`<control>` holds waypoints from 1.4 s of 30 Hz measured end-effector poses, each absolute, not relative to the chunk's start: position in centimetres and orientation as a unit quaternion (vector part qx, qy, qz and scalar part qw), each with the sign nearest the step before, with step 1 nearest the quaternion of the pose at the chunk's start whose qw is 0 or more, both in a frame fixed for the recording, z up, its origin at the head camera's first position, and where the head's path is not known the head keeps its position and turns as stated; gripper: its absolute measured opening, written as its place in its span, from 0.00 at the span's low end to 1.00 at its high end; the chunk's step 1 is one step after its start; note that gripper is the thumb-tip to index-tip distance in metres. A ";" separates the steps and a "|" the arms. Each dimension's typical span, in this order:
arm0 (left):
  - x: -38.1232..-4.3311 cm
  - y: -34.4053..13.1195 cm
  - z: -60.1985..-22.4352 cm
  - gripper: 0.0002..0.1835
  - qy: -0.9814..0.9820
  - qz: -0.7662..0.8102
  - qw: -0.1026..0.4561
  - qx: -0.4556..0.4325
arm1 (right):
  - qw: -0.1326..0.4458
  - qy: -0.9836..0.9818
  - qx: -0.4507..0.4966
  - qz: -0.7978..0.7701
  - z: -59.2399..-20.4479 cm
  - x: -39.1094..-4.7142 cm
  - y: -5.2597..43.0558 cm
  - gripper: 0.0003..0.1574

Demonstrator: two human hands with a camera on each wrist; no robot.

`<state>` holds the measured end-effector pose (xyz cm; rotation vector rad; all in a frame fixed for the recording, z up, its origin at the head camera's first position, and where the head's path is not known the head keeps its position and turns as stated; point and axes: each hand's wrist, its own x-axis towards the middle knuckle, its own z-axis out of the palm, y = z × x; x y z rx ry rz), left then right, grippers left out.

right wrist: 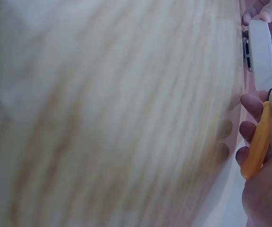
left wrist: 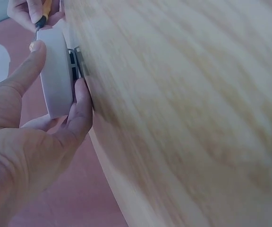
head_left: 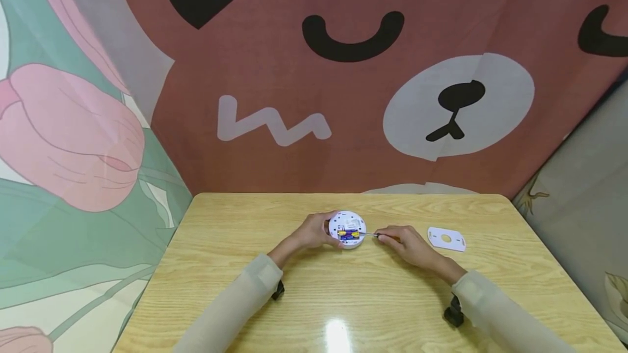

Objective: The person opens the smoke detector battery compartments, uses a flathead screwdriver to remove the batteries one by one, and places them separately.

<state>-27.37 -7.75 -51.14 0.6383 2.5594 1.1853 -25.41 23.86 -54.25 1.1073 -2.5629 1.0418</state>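
Note:
A round white smoke alarm [head_left: 353,219] is held above the table with its back towards me. My left hand [head_left: 313,231] grips its left rim; in the left wrist view the thumb lies on one face and fingers are behind the other. Yellow-and-blue batteries [head_left: 349,235] sit in the alarm's open compartment. From the right, my right hand [head_left: 408,243] holds a screwdriver [right wrist: 258,147] by its orange handle. Its thin metal shaft [head_left: 369,234] crosses the alarm's rim, the tip right at the batteries.
To the right of my right hand, a white mounting plate [head_left: 455,243] with a round central hole lies flat on the wooden table [head_left: 314,304]. A printed bear curtain [head_left: 275,168] hangs behind the table's far edge, with a floral one at the left.

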 end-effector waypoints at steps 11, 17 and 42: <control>-27.2 -7.7 -50.9 0.57 0.879 0.406 0.118 0.221 | 0.084 -0.867 0.359 0.336 -53.4 -25.5 24.0 0.12; -27.5 -7.7 -51.1 0.50 0.866 0.437 0.124 0.209 | 0.070 -0.877 0.340 0.333 -53.0 -25.5 24.3 0.12; -27.6 -6.8 -51.8 0.19 0.854 0.492 0.109 0.130 | 0.108 -0.891 0.365 0.247 -49.4 -25.3 26.9 0.13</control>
